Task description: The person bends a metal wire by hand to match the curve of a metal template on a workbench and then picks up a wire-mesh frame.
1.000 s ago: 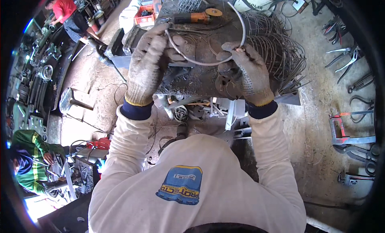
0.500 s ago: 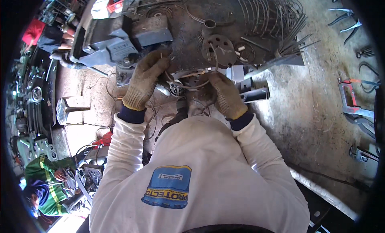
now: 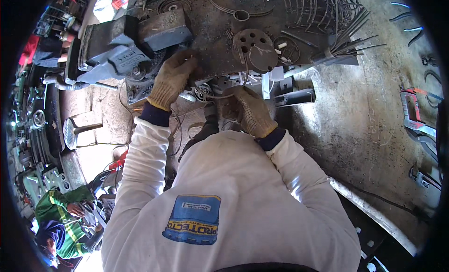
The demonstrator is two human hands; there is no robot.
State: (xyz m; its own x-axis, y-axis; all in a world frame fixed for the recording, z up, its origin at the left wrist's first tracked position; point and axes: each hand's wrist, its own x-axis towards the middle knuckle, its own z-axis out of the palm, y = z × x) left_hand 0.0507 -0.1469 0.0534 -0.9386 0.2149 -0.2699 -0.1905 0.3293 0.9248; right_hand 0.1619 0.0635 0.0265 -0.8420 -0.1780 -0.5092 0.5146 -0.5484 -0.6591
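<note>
Both my hands wear tan knitted work gloves. A thin bent metal rod [image 3: 246,74] curves between them at the near edge of the dark metal workbench [image 3: 208,49]. My right hand [image 3: 251,112] is closed round the lower part of its curve, and one end sticks up toward the bench. My left hand [image 3: 172,80] has its fingers curled at the rod's other side, just right of the grey bench vise [image 3: 122,54]; the glove hides that end. Beyond the rod lies a round steel plate with several holes [image 3: 243,36], with a smaller plain disc [image 3: 263,57] overlapping it.
Many curved rods [image 3: 312,12] and a bundle of straight ones [image 3: 343,49] lie at the bench's far right. A short pipe ring [image 3: 241,15] stands behind the plate. Pliers [image 3: 401,13] and a red hacksaw [image 3: 410,110] are at right. A person in green [image 3: 63,220] works at lower left.
My right hand has shifted left and slightly down, with the rod turning in my grip. My left hand has moved slightly left. The whole view has shifted a little, too.
</note>
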